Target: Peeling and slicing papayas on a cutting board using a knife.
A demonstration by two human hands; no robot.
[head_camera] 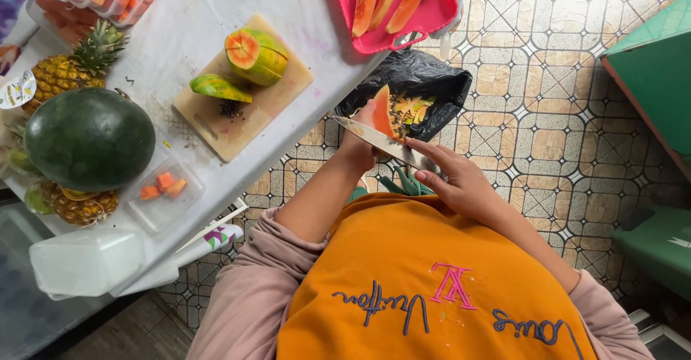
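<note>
The step in hand looks like seeding: the left hand [358, 144] holds a papaya slice [382, 112] out past the table's edge, right above the open black bag [432, 79] on the tiled floor [561, 115], orange flesh turned towards the knife. Fingers are curled round the slice from underneath; most of them are hidden behind the fruit, so how tight the grip is I cannot tell. The right hand [461, 180] is closed on the knife [381, 143], fingers wrapped round the handle with the forefinger laid forward along it, the blade running left across the person's front to the base of the slice, its tip near the left wrist.

Both forearms come up from the orange apron, the left one angled towards the table, the right bent in at the elbow so the two hands meet over the bag. Peelings and scraps already lie inside it.

By my judgement the next move calls for a shallow scrape along the flesh with the slice kept over the bag's mouth and the edge kept off the holding fingers.

On the white table [194, 15] to the left, the rest of the papaya [257, 56] sits cut open on a wooden board [245, 108] with a loose piece and black seeds beside it. At the far edge a pink tray [425, 22] carries cleaned slices. Further left sit a watermelon [89, 138] and pineapples
</note>
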